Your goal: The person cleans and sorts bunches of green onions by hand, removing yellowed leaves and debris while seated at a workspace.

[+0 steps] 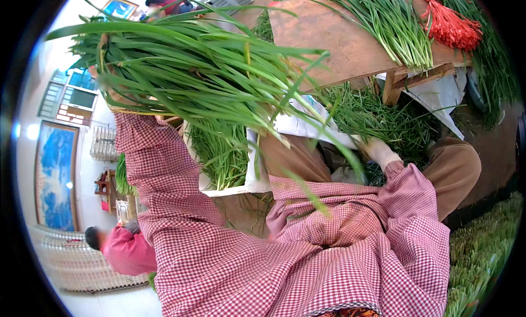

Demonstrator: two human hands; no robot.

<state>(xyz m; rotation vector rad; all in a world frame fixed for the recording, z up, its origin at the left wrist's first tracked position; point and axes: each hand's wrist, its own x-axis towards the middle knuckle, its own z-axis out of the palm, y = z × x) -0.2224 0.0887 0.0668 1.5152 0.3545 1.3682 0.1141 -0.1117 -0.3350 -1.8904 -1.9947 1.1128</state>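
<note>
My left hand (114,93), partly covered by leaves, is closed around a large bunch of garlic chives (203,70) held up at the left. The long green blades spread toward the right, pale stem ends at that side, over my lap. Low beside my right knee is my right hand (378,153). Its fingers are bent together by the edge of a white sheet (307,125), and whatever they grip is too small to make out. Loose green chives (378,114) lie in a heap just beyond it.
A wooden table (323,43) at the back carries a chive bunch (383,27) and red ties (452,24). A white-sided container (219,158) of chives stands by my left sleeve. More greens (487,262) lie at the right. A person in pink (126,248) is at far left.
</note>
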